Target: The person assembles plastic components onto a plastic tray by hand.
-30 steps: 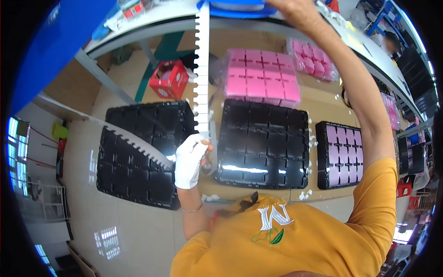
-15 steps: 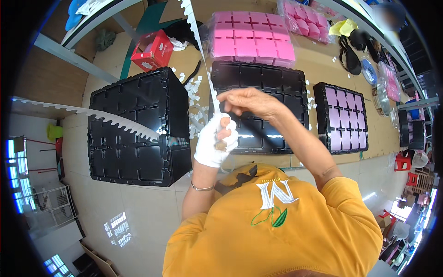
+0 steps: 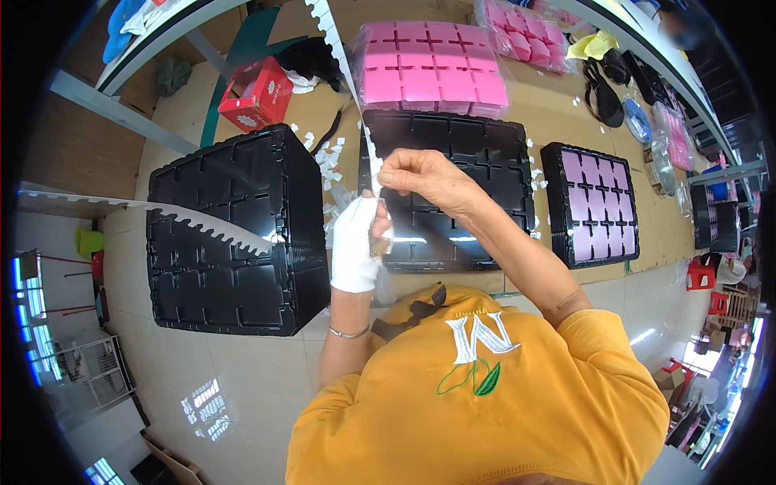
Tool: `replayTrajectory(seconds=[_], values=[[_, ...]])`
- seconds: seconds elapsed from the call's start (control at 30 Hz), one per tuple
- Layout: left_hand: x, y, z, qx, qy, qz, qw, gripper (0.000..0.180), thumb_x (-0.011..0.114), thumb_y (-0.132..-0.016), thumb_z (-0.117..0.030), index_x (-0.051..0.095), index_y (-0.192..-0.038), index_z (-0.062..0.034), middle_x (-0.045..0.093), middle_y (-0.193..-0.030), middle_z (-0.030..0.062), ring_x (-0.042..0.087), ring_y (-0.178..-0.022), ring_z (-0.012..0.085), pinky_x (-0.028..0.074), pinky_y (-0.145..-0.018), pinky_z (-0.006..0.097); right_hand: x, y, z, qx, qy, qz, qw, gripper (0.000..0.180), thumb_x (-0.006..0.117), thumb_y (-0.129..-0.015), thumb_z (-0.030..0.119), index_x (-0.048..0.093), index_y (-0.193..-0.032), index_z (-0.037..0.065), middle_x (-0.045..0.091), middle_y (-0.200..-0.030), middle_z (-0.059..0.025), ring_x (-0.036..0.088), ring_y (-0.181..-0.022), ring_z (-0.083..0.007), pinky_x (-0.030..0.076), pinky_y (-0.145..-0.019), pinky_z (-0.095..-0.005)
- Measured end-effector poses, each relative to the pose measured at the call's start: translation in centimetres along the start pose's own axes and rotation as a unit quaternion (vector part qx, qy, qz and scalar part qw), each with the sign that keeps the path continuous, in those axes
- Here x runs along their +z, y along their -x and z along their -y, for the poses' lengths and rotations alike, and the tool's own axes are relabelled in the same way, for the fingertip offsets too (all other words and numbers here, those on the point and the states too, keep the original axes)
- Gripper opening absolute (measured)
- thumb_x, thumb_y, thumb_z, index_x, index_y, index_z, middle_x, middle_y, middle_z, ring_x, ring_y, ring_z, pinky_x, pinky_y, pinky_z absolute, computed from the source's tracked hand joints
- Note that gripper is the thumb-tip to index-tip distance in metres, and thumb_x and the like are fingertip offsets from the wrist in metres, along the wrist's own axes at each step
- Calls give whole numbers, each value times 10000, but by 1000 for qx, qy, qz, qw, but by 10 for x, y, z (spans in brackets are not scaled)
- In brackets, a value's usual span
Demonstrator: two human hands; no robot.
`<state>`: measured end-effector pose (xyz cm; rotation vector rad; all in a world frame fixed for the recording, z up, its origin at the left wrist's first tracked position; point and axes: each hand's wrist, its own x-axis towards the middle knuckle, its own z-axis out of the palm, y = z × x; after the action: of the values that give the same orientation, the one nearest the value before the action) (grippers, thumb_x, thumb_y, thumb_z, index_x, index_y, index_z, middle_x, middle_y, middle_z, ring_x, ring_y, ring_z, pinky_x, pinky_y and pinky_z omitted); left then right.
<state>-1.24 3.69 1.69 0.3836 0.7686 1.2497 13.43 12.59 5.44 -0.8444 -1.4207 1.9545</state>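
In the head view, a long white strip with a notched edge point(image 3: 343, 65) is held upright in front of the person, its upper part reaching the top edge of the picture and its lower part lying between the two hands. The left hand, clad in a white glove with bare fingertips point(image 3: 354, 246), is curled closed around the strip's lower end. The strip is pinched just above by the bare right hand point(image 3: 432, 179), whose thumb and forefinger are pressed together while the other fingers are bent inward.

At the left, a greyish-white curved strip with toothed edge point(image 3: 212, 227) is seen across a tall stack of black plastic compartment trays point(image 3: 220, 267). Behind the hands, a second stack of black plastic trays point(image 3: 477, 222) is partly covered by the right forearm. Farther right, a black tray filled with lilac square pieces point(image 3: 599, 206) is placed. Beyond the second stack, a block of pink squares wrapped in clear plastic point(image 3: 432, 69) is set down, with a smaller wrapped pink bundle point(image 3: 529, 36) near it. An open red cardboard box point(image 3: 257, 95) is found behind the left stack. Small white scraps point(image 3: 327, 164) are strewn between the two stacks over a tan sheet point(image 3: 558, 105). A mustard-yellow shirt point(image 3: 485, 420) is worn by the person.
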Motion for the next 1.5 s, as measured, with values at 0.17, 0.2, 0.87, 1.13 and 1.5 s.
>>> replayTrajectory(seconds=[0.17,0.2,0.87,1.13,1.5], values=[[-7,-5,-12,120,-133,-151,972,191,603,-870,-193,639,-925,-13,568,-700,5,474,-572,29,340,-482,167,-30,-20,4,-13,155,-30,987,139,634,-853,179,616,-783,60,543,-764,39,483,-716,-57,411,-651,-235],[-7,-6,-17,123,-138,-170,968,192,612,-863,-197,636,-916,-15,563,-692,4,474,-570,31,339,-477,171,-49,-33,5,-35,246,-23,968,148,636,-848,184,615,-787,51,549,-775,21,500,-726,-84,417,-665,-254],[-23,-16,-11,15,15,-62,998,282,478,-955,-305,536,-969,-29,442,-653,1,336,-454,53,258,-419,197,-97,-133,-56,-108,690,-60,714,217,695,-735,218,636,-860,51,617,-939,-117,606,-894,-312,488,-741,-421],[-18,-1,-9,-119,254,110,954,275,406,-975,-297,453,-784,-105,353,-586,-29,282,-434,65,223,-374,220,-5,-44,-6,66,-12,60,996,268,644,-857,257,661,-1012,39,596,-769,1,468,-628,-72,407,-595,-197],[-6,2,-7,40,41,-36,998,274,481,-939,-318,480,-781,-94,354,-571,-35,305,-410,69,246,-354,208,19,-23,18,-9,76,46,996,235,677,-829,245,653,-832,11,544,-669,10,444,-603,-67,372,-538,-218]])
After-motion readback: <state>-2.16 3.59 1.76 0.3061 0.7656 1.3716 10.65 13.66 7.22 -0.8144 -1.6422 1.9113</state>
